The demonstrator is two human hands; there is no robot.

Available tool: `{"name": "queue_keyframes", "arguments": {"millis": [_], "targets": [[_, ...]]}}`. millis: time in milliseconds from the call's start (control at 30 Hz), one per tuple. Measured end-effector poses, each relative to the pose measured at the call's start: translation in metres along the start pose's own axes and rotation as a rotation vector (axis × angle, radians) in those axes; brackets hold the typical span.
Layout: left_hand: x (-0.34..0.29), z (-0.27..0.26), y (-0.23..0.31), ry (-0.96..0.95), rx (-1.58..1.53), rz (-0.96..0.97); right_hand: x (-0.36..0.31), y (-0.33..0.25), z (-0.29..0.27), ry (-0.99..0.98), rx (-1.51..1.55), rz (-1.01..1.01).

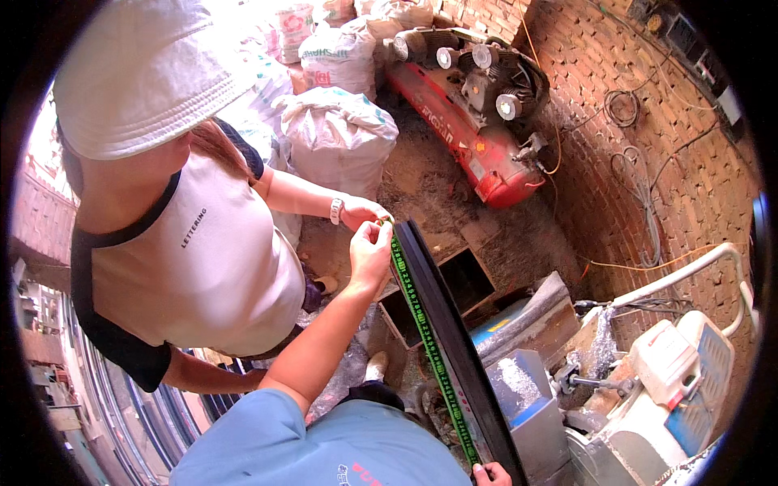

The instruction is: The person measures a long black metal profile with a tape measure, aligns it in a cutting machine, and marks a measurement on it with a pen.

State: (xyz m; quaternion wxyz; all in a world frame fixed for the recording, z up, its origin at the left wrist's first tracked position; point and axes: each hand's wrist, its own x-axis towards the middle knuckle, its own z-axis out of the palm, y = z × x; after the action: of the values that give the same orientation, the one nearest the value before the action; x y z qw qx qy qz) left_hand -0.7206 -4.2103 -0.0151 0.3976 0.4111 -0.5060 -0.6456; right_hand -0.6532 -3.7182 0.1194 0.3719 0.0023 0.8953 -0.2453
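Note:
A green tape measure blade (425,330) with dark markings is stretched along a long black metal profile (454,324), which runs from the middle of the view down to the lower edge. My left hand (371,255) is closed in a pinch on the tape near the profile's far end. Right beside it, a co-worker's hand (362,212) with a pale watch also touches the tape's end. My right hand (491,475) is closed at the near end, its thumb by the tape. The picture's edge cuts it off, and the tape's case is hidden.
The co-worker (186,243) in a white hat stands close on my left. Ahead are stuffed white sacks (340,142) and a red air compressor (462,134). A machine with a white jug (664,364) stands at right, before a brick wall (583,89). Long metal bars (130,413) lie at lower left.

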Motion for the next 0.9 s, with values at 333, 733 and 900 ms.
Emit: {"name": "queue_keyframes", "arguments": {"millis": [333,733,900], "targets": [[0.001,-0.002,0.000,-0.010,-0.015,-0.013,0.011,0.018,0.004,0.004,-0.016,-0.024],[0.006,-0.003,-0.008,0.006,0.019,0.027,0.013,0.025,0.008,-0.018,0.001,-0.030],[0.005,-0.004,-0.008,0.026,0.070,0.027,0.014,0.030,0.009,-0.033,0.012,-0.047]]}}
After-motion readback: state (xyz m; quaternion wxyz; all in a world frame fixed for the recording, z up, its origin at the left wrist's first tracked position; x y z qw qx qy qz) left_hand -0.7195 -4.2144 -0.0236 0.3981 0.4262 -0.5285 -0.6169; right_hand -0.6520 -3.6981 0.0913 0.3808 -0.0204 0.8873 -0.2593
